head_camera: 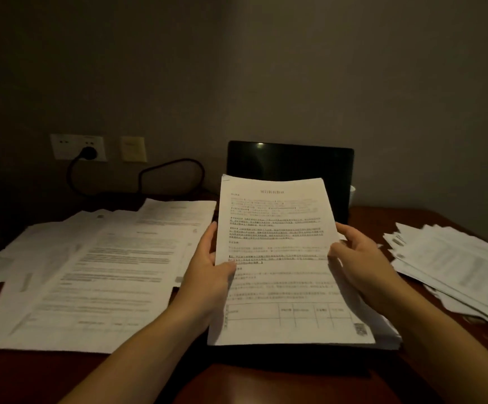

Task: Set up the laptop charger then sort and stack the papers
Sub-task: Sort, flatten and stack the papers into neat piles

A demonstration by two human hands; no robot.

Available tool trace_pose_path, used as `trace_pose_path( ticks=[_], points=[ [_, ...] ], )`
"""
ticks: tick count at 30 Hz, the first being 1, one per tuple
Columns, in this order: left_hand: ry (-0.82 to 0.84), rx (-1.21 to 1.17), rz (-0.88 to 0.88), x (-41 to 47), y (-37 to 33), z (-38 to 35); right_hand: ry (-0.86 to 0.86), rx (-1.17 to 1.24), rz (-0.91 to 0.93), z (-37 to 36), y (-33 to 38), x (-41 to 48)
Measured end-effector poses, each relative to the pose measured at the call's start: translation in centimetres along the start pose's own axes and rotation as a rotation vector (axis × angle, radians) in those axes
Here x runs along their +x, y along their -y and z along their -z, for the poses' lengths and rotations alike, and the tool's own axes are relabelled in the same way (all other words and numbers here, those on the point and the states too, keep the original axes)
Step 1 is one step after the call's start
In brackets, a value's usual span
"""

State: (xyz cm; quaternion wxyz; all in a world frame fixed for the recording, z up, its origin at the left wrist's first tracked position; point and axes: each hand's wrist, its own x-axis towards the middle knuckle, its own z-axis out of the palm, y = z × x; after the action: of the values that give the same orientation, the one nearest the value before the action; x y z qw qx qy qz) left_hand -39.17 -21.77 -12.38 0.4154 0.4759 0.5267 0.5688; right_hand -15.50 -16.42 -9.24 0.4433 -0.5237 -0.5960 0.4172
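A printed paper bundle (pixel 280 258) is held up over the open black laptop (pixel 291 163), hiding its keyboard. My left hand (pixel 208 266) grips the bundle's left edge with the thumb on top. My right hand (pixel 359 258) pinches its right edge. Its lower edge sits on a thicker stack below. A black plug (pixel 90 152) sits in the white wall socket (pixel 76 147), and its cable (pixel 167 167) loops along the wall toward the laptop.
Loose printed sheets (pixel 97 272) spread over the left of the dark wooden desk (pixel 266 383). A messy paper pile (pixel 455 266) lies at the right edge. A small yellowish wall plate (pixel 133 149) is beside the socket. The room is dim.
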Motion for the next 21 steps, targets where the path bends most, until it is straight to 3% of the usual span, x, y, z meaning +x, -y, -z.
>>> trace_pose_path(
  ticks=[7, 12, 17, 21],
  points=[
    [0.131, 0.372, -0.119, 1.5, 0.3, -3.9, -0.056, -0.301, -0.007, 4.1, -2.6, 1.1],
    [0.139, 0.865, -0.148, 3.2, 1.5, -4.4, -0.078, -0.582, 0.074, 4.3, -4.7, 2.0],
    [0.144, 1.039, -0.276, 3.8, 2.7, -4.7, -0.154, -0.728, 0.055, 4.4, -6.2, 2.4],
    [0.143, 1.077, -0.281, 4.1, 3.0, -5.0, -0.141, -0.927, 0.037, 4.5, -6.2, 2.4]
  ],
)
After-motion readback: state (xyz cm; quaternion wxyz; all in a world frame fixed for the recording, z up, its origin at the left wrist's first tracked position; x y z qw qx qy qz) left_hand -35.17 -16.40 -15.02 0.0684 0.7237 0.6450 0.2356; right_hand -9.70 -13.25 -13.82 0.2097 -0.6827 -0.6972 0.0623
